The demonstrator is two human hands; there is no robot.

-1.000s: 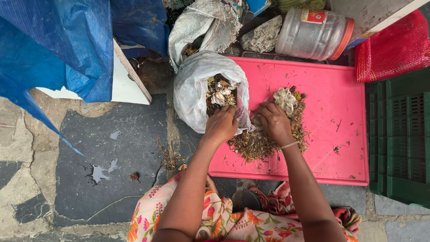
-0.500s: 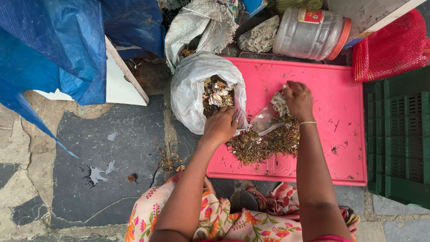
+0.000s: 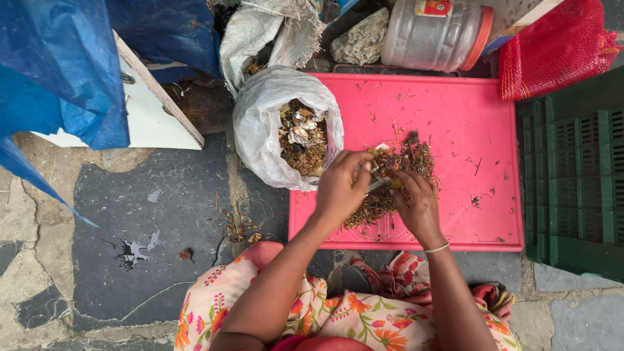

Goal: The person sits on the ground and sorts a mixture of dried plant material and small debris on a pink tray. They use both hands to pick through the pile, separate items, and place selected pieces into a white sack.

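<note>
We see both hands at work over a pile of dried plant scraps [image 3: 390, 188] lying on a pink tray [image 3: 468, 117] set on the stone floor [image 3: 149, 214]. The left hand [image 3: 341, 188] has its fingers curled and pressed together on a small pale bit [image 3: 379, 151] at the top of the pile; the right hand [image 3: 419, 201] rests on the heap just beside it, fingers bent down into the scraps and closed on a pinch of them — exactly how much it holds we cannot tell. A thin bangle [image 3: 437, 248] circles the right wrist.

Touching the tray's left edge stands an open white plastic bag [image 3: 260, 130], filled with the same brownish scraps (some pale husks mixed in). Behind the tray lie a clear plastic jar with an orange lid [image 3: 435, 32] on its side, a grey stone [image 3: 363, 40] and a red mesh bag [image 3: 559, 45]. A green crate [image 3: 578, 175] sits right of the tray, and blue tarpaulin [image 3: 58, 71] hangs at upper left — over a white board [image 3: 149, 117].
</note>
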